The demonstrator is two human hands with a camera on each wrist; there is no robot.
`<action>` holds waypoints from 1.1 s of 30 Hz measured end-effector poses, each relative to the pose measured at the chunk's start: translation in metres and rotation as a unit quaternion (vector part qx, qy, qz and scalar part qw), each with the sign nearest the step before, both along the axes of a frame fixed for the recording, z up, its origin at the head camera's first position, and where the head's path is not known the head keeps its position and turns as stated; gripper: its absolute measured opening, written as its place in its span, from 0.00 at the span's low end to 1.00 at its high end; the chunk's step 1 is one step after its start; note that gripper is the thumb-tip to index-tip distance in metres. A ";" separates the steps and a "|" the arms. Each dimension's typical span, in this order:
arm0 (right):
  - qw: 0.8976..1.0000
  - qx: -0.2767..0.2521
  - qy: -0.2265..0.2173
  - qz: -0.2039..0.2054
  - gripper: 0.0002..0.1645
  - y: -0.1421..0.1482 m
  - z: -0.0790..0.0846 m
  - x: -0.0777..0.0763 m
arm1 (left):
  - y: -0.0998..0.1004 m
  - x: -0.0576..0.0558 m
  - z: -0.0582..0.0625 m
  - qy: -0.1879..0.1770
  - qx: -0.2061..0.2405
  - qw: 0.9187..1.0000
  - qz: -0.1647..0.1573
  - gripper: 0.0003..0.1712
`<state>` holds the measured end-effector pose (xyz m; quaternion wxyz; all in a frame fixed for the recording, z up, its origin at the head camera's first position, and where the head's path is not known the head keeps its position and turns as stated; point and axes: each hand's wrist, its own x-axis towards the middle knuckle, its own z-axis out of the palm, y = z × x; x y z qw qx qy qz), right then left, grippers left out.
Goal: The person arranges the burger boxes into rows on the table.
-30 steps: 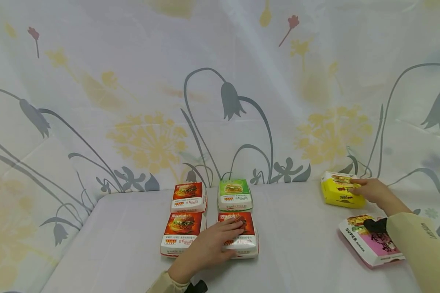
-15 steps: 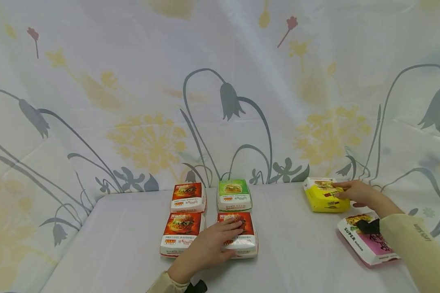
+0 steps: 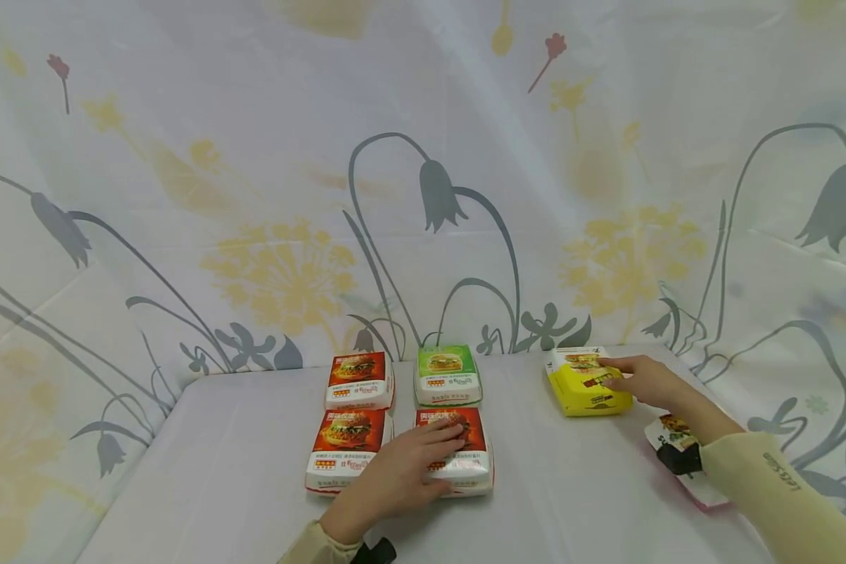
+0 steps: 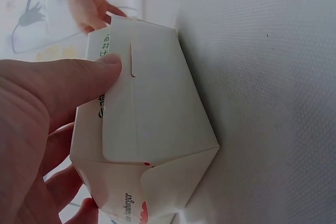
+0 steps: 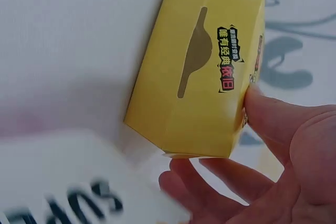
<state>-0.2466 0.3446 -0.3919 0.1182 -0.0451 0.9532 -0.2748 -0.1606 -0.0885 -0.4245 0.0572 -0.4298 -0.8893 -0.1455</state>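
My left hand [image 3: 398, 472] rests on a red-and-white burger box [image 3: 475, 468], the front right one of a two-by-two group. Its fingers lie across the lid, while the thumb touches the front flap [image 4: 118, 98] in the left wrist view. To the right, my right hand [image 3: 648, 385] holds a yellow burger box [image 3: 585, 392] by its right end. In the right wrist view the thumb is on the lid edge and the other fingers are at the end of the box [image 5: 194, 72]. A pink-and-white burger box [image 3: 707, 489] is partly hidden under the right forearm.
Two more red-and-white boxes, one at back left [image 3: 359, 380] and one at front left [image 3: 341, 450], and a green box [image 3: 448, 376] make up the group. They stand on a white-covered table [image 3: 211, 478]. A flower-printed curtain [image 3: 268, 157] hangs behind.
My right hand has moved the yellow box left and slightly toward me, and the right forearm now covers more of the pink box. My left hand has stayed on its box.
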 end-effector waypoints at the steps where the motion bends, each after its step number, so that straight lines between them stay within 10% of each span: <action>1: 1.000 0.004 0.006 0.003 0.38 -0.004 -0.001 0.001 | 0.000 0.000 0.000 0.001 -0.001 1.000 0.001 0.37; 33: 0.995 -0.060 0.064 -0.038 0.36 -0.063 -0.033 -0.002 | 0.003 -0.003 0.010 -0.017 -0.024 1.000 0.006 0.40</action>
